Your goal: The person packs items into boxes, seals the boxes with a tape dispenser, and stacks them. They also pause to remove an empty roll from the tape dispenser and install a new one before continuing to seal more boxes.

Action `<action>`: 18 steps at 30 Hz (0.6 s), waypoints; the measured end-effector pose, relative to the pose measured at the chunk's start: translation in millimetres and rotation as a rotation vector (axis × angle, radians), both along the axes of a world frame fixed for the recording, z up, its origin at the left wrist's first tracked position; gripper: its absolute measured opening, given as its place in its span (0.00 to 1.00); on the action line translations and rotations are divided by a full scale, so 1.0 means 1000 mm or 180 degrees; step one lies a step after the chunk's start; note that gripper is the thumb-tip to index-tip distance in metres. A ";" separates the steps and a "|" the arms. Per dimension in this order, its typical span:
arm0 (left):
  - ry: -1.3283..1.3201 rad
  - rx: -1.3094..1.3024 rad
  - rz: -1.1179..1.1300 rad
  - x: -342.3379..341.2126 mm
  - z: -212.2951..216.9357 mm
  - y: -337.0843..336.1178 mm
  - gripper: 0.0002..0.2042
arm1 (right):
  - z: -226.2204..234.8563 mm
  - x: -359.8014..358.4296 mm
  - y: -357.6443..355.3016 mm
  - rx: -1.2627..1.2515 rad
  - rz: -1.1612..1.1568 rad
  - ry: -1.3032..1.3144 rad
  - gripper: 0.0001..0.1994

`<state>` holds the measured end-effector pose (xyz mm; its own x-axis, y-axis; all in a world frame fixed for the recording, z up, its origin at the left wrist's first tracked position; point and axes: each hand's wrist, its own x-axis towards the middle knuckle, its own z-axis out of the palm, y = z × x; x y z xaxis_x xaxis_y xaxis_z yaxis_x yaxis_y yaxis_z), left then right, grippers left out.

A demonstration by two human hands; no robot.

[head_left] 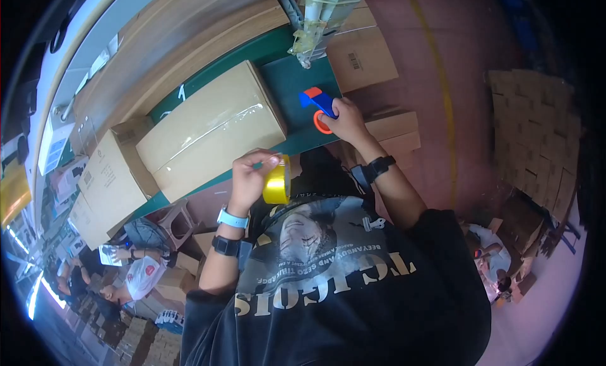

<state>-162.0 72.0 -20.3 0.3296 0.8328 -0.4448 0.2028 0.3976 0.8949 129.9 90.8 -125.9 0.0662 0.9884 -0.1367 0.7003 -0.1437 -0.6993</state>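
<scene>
My left hand (251, 177) holds a roll of yellow packing tape (278, 183) in front of my chest, fingers wrapped round it. My right hand (346, 121) grips a blue and orange tape dispenser (319, 104) that rests on the green table (290, 82). A sealed cardboard box (211, 129) with clear tape along its top seam lies on the table, just left of the dispenser and above my left hand. I wear a light blue watch and a black band on the left wrist, and a black band on the right wrist.
More cardboard boxes (110, 173) line the table to the left. Flat cartons (363, 57) and stacked cardboard (536, 132) lie on the red floor to the right. People sit among boxes at lower left (136, 268) and lower right (489, 252). A plastic stool (177, 218) stands under the table.
</scene>
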 end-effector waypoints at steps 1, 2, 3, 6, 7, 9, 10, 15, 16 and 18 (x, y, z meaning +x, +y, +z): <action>-0.0122 -0.0062 -0.0192 0.004 0.000 0.005 0.05 | 0.017 -0.004 0.000 -0.0076 -0.0083 0.0186 0.21; -0.0163 -0.0047 -0.0216 0.010 -0.001 0.012 0.05 | 0.035 -0.009 -0.001 -0.0060 -0.0107 0.0145 0.21; -0.0386 0.0092 -0.0626 0.017 0.002 0.017 0.04 | 0.053 -0.019 -0.002 -0.0031 -0.0102 0.0255 0.21; -0.0651 0.0143 -0.1063 0.017 -0.002 0.033 0.04 | 0.102 -0.044 -0.010 0.0023 -0.0069 0.0457 0.21; -0.0670 0.0037 -0.1107 0.013 -0.004 0.037 0.04 | 0.116 -0.052 -0.013 0.0319 -0.0002 0.0400 0.22; -0.0717 -0.0057 -0.1189 0.002 -0.003 0.042 0.03 | 0.137 -0.065 -0.019 0.0918 0.0086 0.0274 0.22; -0.0787 0.0016 -0.0942 -0.007 -0.001 0.043 0.03 | 0.142 -0.076 -0.022 0.0925 0.0091 0.0258 0.22; -0.1353 -0.0187 0.0509 -0.047 0.018 0.039 0.05 | 0.170 -0.126 -0.042 0.1129 -0.0288 0.0055 0.21; -0.1540 -0.0353 0.1005 -0.056 0.020 0.038 0.06 | 0.176 -0.135 -0.044 0.1210 -0.0418 -0.0002 0.19; -0.1562 -0.0380 0.1301 -0.067 0.023 0.041 0.07 | 0.179 -0.153 -0.051 0.1303 -0.0529 -0.0053 0.18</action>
<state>-229.2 113.2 2.6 0.1849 0.8883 -0.4203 -0.4071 0.4585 0.7900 -23.5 39.8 53.4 0.2278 0.9365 0.2664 0.7028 0.0312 -0.7107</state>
